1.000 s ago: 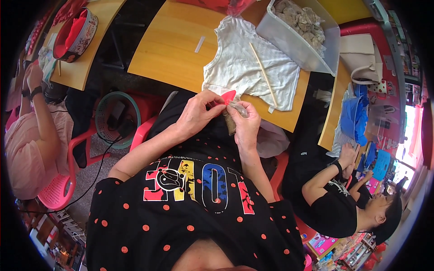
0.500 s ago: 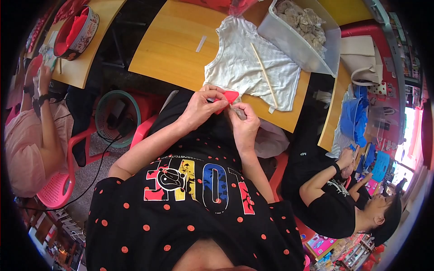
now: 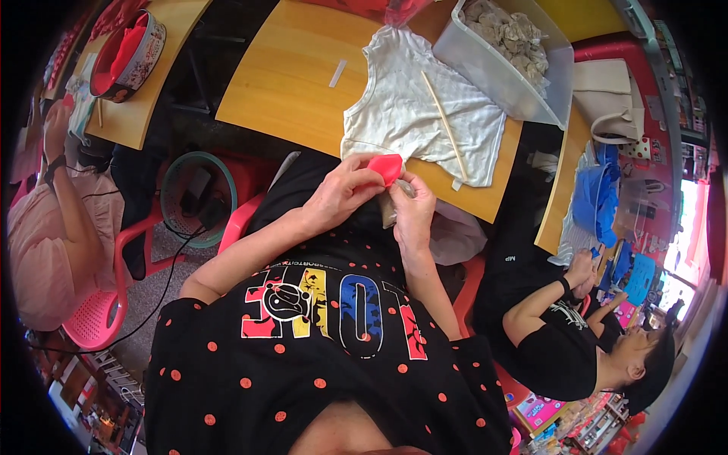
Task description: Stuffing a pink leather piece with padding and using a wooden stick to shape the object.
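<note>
A small folded red piece (image 3: 385, 167), likely cloth, is pinched in the fingers of my left hand (image 3: 343, 189) at the table's near edge. My right hand (image 3: 413, 211), closed, grips a greyish-brown limp piece (image 3: 389, 212) that hangs below its fingers, close against the red one. Whether the two pieces are joined is hidden by the fingertips. Just beyond my hands a white sleeveless shirt (image 3: 409, 98) lies spread on the wooden table (image 3: 280, 76). A thin wooden stick (image 3: 445, 125) rests across the shirt.
A clear plastic bin (image 3: 523, 98) of crumpled greyish cloth stands at the far right, near a small white strip (image 3: 337, 73). One co-worker (image 3: 561, 334) handles blue pieces on the right; another (image 3: 68, 227) sits left near a round tin (image 3: 136, 68) holding red cloth.
The red piece has turned and spread into a rounder, cupped shape. My right hand has shifted slightly down, and the greyish-brown piece now shows more below it.
</note>
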Action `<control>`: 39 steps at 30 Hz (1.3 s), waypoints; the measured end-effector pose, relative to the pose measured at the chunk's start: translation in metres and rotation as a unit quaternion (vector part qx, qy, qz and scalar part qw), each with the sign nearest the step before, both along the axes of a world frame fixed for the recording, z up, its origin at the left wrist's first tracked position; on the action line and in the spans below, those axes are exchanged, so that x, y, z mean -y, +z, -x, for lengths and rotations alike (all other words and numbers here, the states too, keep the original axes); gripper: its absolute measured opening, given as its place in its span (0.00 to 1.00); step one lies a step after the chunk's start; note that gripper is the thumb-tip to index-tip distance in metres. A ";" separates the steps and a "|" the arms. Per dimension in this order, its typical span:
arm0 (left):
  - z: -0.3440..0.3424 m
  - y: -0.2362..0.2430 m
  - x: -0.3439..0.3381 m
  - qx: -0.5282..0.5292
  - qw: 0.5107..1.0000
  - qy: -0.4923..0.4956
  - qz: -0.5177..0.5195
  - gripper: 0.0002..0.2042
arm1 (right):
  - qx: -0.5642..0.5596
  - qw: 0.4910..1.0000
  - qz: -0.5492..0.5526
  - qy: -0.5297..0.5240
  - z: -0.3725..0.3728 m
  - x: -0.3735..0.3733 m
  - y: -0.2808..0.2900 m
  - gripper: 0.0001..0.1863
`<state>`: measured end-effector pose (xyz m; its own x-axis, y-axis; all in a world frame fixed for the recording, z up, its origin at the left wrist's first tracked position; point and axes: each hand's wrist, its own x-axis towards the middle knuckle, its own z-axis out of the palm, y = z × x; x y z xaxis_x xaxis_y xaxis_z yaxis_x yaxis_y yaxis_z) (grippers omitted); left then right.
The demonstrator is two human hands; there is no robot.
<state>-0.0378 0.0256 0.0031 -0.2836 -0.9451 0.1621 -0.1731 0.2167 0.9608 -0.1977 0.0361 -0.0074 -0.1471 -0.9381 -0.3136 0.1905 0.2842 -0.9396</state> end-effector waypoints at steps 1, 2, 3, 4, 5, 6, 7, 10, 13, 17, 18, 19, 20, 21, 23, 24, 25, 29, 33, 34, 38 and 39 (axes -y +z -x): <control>-0.001 0.000 0.000 -0.014 0.995 -0.024 -0.099 0.05 | 0.051 0.999 -0.016 0.002 0.002 -0.002 -0.003 0.09; 0.000 -0.005 -0.002 -0.014 0.995 -0.023 -0.099 0.05 | 0.051 0.999 -0.016 0.003 0.004 -0.003 -0.007 0.09; 0.003 -0.012 -0.005 -0.078 0.982 -0.016 -0.170 0.06 | 0.070 0.997 -0.033 0.020 0.007 -0.003 -0.011 0.09; 0.004 -0.017 -0.007 -0.141 0.961 -0.010 -0.239 0.07 | 0.088 0.994 -0.050 0.037 0.008 -0.005 -0.014 0.09; 0.005 -0.017 -0.009 -0.141 0.960 -0.011 -0.240 0.07 | 0.088 0.994 -0.050 0.036 0.008 -0.006 -0.015 0.09; 0.006 -0.017 -0.011 -0.133 0.956 -0.006 -0.260 0.07 | 0.126 0.987 -0.099 0.029 0.007 -0.007 -0.016 0.09; 0.006 -0.016 -0.012 -0.126 0.952 0.000 -0.279 0.07 | 0.164 0.975 -0.148 0.022 0.007 -0.008 -0.017 0.09; 0.002 -0.004 -0.012 -0.095 0.946 -0.026 -0.309 0.08 | 0.239 0.946 -0.213 0.053 0.014 -0.018 -0.017 0.10; -0.001 0.001 -0.014 -0.151 0.892 -0.039 -0.424 0.07 | 0.278 0.928 -0.240 0.065 0.015 -0.022 0.000 0.11; -0.005 0.005 -0.008 -0.203 0.863 -0.055 -0.459 0.07 | 0.305 0.903 -0.259 0.155 0.018 -0.015 0.027 0.10; -0.005 0.003 -0.008 -0.221 0.850 -0.054 -0.475 0.07 | 0.305 0.903 -0.259 0.156 0.016 -0.015 0.031 0.10; -0.006 0.002 -0.008 -0.239 0.837 -0.052 -0.490 0.07 | 0.258 0.914 -0.266 0.163 0.015 -0.016 0.033 0.11; -0.007 0.002 -0.009 -0.240 0.836 -0.053 -0.491 0.07 | 0.211 0.924 -0.271 0.168 0.014 -0.017 0.034 0.11; -0.007 0.003 -0.010 -0.231 0.835 -0.055 -0.496 0.07 | 0.211 0.924 -0.272 0.168 0.014 -0.017 0.032 0.11; -0.008 0.007 -0.010 -0.224 0.834 -0.057 -0.501 0.08 | 0.181 0.924 -0.287 0.180 0.015 -0.016 0.027 0.10; -0.009 0.010 -0.009 -0.222 0.833 -0.047 -0.505 0.07 | 0.181 0.923 -0.287 0.180 0.015 -0.016 0.027 0.10; -0.010 0.011 -0.008 -0.220 0.831 -0.038 -0.509 0.07 | 0.187 0.920 -0.300 0.170 0.016 -0.015 0.026 0.08; -0.011 0.007 -0.008 -0.238 0.828 -0.031 -0.507 0.07 | 0.192 0.927 -0.300 0.116 0.008 -0.015 0.031 0.04; -0.014 0.000 -0.007 -0.247 0.829 -0.047 -0.500 0.07 | 0.239 0.919 -0.292 0.114 0.010 -0.014 0.026 0.04; -0.015 0.000 -0.007 -0.246 0.832 -0.046 -0.496 0.07 | 0.256 0.916 -0.287 0.115 0.013 -0.015 0.022 0.05; -0.014 -0.003 -0.009 -0.209 0.853 -0.047 -0.475 0.07 | 0.270 0.913 -0.288 0.101 0.013 -0.017 0.017 0.07; -0.013 0.000 -0.010 -0.194 0.863 -0.042 -0.465 0.07 | 0.270 0.913 -0.288 0.101 0.013 -0.017 0.017 0.07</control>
<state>-0.0248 0.0354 0.0035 -0.4525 -0.6965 -0.5569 0.1785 -0.6826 0.7087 -0.2104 0.0527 0.0094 0.3328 -0.5857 -0.7390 0.4712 0.7821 -0.4077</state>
